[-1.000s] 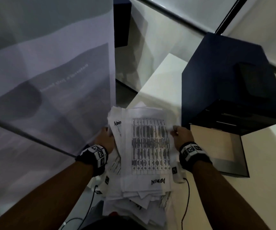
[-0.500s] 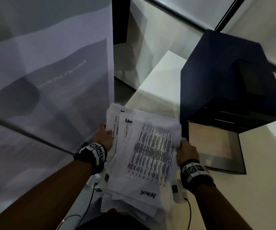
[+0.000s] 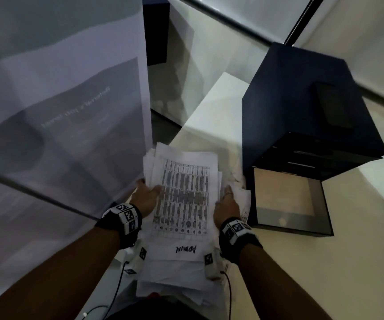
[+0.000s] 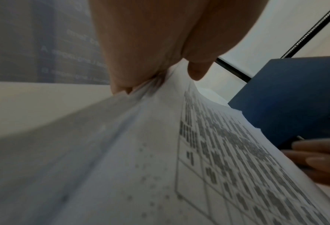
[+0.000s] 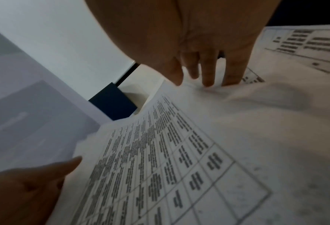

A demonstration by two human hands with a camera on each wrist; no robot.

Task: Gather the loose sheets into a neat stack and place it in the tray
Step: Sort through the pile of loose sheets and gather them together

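A thick, uneven stack of printed sheets (image 3: 183,197), its top page a table with "ADMIN" handwritten on it, lies between my hands at the table's near edge. My left hand (image 3: 147,197) holds the stack's left edge, thumb (image 4: 196,71) on the top page, the other fingers mostly hidden. My right hand (image 3: 226,202) lies against the right edge, its straight fingers (image 5: 208,76) pressing on sheets that stick out there. The tray (image 3: 325,204), dark-rimmed with a beige bottom, stands open just right of the stack.
The tray juts from a dark blue drawer cabinet (image 3: 302,100) with a flat black object (image 3: 332,107) on top. A tall grey banner (image 3: 59,112) hangs close on the left. Crumpled sheet corners (image 3: 241,181) poke out toward the tray. Thin cables (image 3: 117,289) hang below my wrists.
Half a second ago the stack was skewed with its far end to the left; now it lies straight. My right hand has slid forward along the right edge.
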